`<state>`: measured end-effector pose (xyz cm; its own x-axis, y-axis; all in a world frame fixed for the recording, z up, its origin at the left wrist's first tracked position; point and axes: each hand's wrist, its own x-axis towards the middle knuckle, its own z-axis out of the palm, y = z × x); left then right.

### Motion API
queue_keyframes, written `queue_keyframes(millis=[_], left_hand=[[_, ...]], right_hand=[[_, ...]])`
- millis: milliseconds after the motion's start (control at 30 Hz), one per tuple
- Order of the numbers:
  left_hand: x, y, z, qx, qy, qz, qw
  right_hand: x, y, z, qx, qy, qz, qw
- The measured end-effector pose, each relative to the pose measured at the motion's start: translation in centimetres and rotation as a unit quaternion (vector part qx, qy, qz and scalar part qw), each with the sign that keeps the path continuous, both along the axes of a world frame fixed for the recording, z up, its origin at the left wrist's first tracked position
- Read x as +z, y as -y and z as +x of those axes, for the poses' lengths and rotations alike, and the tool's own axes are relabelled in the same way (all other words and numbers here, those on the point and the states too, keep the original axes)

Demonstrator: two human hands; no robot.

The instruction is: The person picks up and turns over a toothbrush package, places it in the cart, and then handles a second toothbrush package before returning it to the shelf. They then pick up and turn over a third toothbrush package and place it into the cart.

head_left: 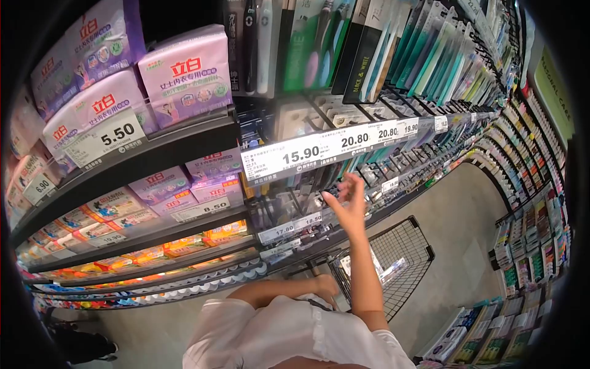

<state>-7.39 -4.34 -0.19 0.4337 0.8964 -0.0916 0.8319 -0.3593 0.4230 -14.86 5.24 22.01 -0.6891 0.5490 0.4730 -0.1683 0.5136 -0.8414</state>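
My right hand [347, 201] is raised in front of the toothbrush shelf, thumb and fingers apart, with nothing in it. It is nearest to the lower hooks of packaged toothbrushes, below a price strip [332, 150] reading 15.90 and 20.80. Low by my waist, my left hand [327, 286] is closed at the near end of a black wire shopping cart [402, 246], on its handle; its fingers are partly hidden. A few small packaged items [393, 270] lie inside the cart. Larger toothbrush packs [319, 49] hang on the upper row.
Purple laundry soap packs [184, 74] fill the shelves on the left, with orange packs [184, 246] lower down. More toothbrush packs [442, 61] continue along the shelf to the right. Across the grey floor [455, 246] stand curved shelves [522, 160] of small goods. Dark shoes show at lower left.
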Motion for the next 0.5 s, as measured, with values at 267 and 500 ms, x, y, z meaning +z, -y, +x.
queue_keyframes(millis=[267, 500], left_hand=[[0.0, -0.4, -0.1, 0.003, -0.027, -0.028, 0.999], [-1.4, -0.9, 0.1, 0.013, -0.012, -0.054, 0.998]], right_hand=[[-3.5, 0.5, -5.6, -0.198, 0.017, 0.164, 0.966], [-2.8, 0.6, -3.9, -0.105, -0.006, 0.023, 0.994]])
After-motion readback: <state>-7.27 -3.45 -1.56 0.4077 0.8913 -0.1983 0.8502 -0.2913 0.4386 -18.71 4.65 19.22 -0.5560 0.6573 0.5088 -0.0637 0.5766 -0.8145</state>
